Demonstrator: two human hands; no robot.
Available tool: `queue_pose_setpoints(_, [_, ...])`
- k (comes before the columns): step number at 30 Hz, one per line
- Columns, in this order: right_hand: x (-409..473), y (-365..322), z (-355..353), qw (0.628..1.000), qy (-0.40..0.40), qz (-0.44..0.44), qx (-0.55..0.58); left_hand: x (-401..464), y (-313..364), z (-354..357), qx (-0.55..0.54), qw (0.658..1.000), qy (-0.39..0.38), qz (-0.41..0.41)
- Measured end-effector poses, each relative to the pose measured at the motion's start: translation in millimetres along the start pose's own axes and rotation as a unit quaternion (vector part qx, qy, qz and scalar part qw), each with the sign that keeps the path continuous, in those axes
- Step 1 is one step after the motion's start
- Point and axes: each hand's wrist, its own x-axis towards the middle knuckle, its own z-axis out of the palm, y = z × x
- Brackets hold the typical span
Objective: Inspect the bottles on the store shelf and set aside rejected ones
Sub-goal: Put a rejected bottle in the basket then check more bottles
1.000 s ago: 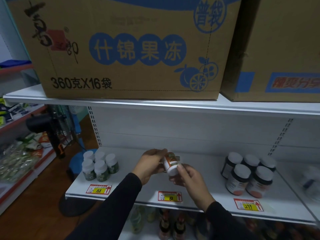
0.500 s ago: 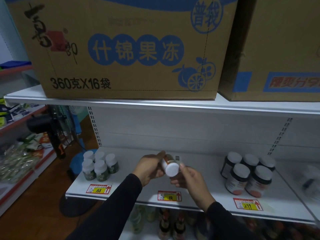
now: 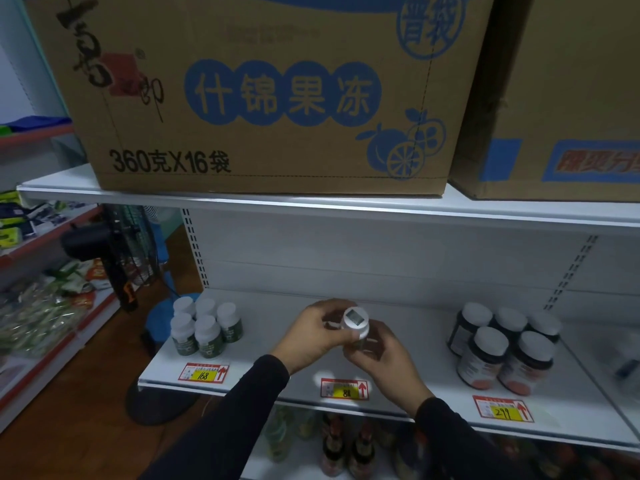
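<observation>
Both hands grip one bottle (image 3: pixel 355 322) above the shelf (image 3: pixel 263 372). Left hand (image 3: pixel 310 332) and right hand (image 3: pixel 382 358) fingers curl round it

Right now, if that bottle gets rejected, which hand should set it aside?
Right, probably. The right hand grips the bottle body from below; the left hand only steadies it near the cap. Bare shelf lies beside it.

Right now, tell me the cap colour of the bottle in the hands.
White, with a dark square patch on top of the cap; the head view shows it.
</observation>
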Motion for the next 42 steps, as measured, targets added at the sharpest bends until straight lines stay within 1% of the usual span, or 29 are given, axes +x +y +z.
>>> queue_pose_setpoints(6, [4.0, 15.2, 5.6, 0.997, 0.013, 0.018, -0.078, 4.2, -21.6, 19.0, 0.059, 0.995, 0.079, -0.027])
queue_pose_setpoints(8, [5.7, 22.0, 4.7, 0.994, 0.009, 0.02, -0.106, 6.1, -25.7, 23.5, 0.061, 0.993, 0.094, -0.045])
queue_pose_setpoints(10, [7.8, 29.9, 0.4, 0.987, -0.002, 0.013, -0.159, 8.0, -30.8, 26.6, 0.071, 0.991, 0.094, -0.062])
queue_pose_setpoints(13, [12.4, 45.9, -10.7, 0.965, -0.007, 0.016, -0.262, 9.8, -39.6, 30.5, 0.093, 0.988, 0.097, -0.072])
queue_pose_setpoints(16, [19.2, 63.5, -23.1, 0.928, -0.004, 0.034, -0.372, 9.8, -48.0, 33.7, 0.108, 0.986, 0.106, -0.074])
queue_pose_setpoints(23, [30.2, 96.8, -28.1, 0.869, -0.01, 0.029, -0.493, 12.7, -65.9, 39.5, 0.061, 0.984, 0.137, -0.093])
queue_pose_setpoints(26, [30.4, 108.2, -25.3, 0.854, 0.009, 0.027, -0.52, 15.0, -68.6, 40.0, 0.065, 0.983, 0.144, -0.093])
queue_pose_setpoints(30, [28.9, 118.7, -23.2, 0.848, 0.003, 0.056, -0.528, 15.9, -71.0, 40.9, 0.074, 0.981, 0.15, -0.093])
queue_pose_setpoints(33, [28.8, 124.2, -21.7, 0.838, 0.01, 0.058, -0.543, 17.3, -71.5, 41.7, 0.07, 0.981, 0.157, -0.093])
queue_pose_setpoints(36, [29.0, 126.7, -21.8, 0.835, 0.014, 0.068, -0.546, 18.3, -74.4, 42.0, 0.066, 0.98, 0.161, -0.098])
queue_pose_setpoints(42, [29.4, 123.8, -21.5, 0.841, 0.007, 0.086, -0.534, 17.9, -75.2, 40.1, 0.074, 0.981, 0.151, -0.098])
